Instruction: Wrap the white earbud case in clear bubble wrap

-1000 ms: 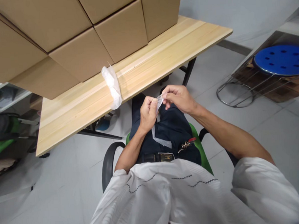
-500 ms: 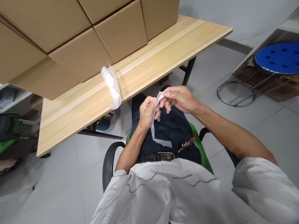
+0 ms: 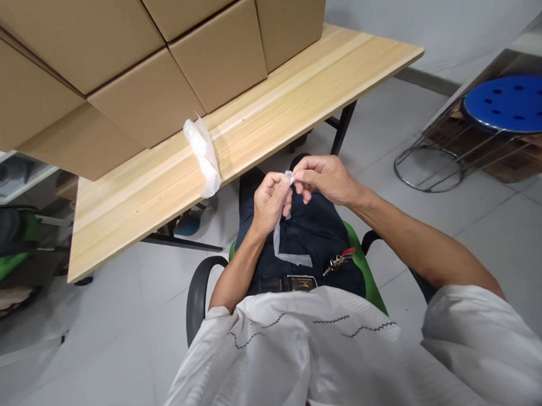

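Observation:
Above my lap, both hands pinch a thin, translucent white strip (image 3: 278,245) that looks like folded plastic film. My left hand (image 3: 271,200) is closed around it near its upper end. The fingertips of my right hand (image 3: 322,176) meet that same end, close beside the left thumb. From the left hand the strip's tail hangs down and bends sideways over my dark trousers. A crumpled white piece of plastic (image 3: 202,158) lies on the wooden table (image 3: 258,134), with one end drooping over the near edge.
Large cardboard boxes (image 3: 218,57) are stacked along the table's far side. A blue round stool (image 3: 511,105) with metal legs stands on the right. I sit in a green chair with black armrests (image 3: 201,297). Keys (image 3: 335,263) hang at my waist.
My fingers have come closer together at the strip's upper end, which now shows as a small bunched bit between them. The crumpled plastic on the table has not moved.

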A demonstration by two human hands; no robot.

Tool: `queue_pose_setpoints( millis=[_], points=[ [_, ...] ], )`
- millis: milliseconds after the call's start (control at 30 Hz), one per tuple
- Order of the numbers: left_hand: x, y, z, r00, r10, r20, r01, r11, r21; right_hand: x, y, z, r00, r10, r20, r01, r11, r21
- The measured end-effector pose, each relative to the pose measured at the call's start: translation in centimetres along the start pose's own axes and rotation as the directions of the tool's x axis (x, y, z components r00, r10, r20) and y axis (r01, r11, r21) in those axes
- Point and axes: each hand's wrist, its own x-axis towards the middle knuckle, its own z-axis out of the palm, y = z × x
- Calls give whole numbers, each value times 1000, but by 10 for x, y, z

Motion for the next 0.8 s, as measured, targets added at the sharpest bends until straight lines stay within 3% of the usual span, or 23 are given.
queue_pose_setpoints(
  millis=[467,800],
  points=[
    [0,-1,-4,996,85,8,-85,995,47,-2,-3,-3,998,-59,8,60,989,-132],
    [-1,-5,0,971,198,-132,-180,975,131,0,-2,3,998,-57,26,59,996,-68]
  ],
)
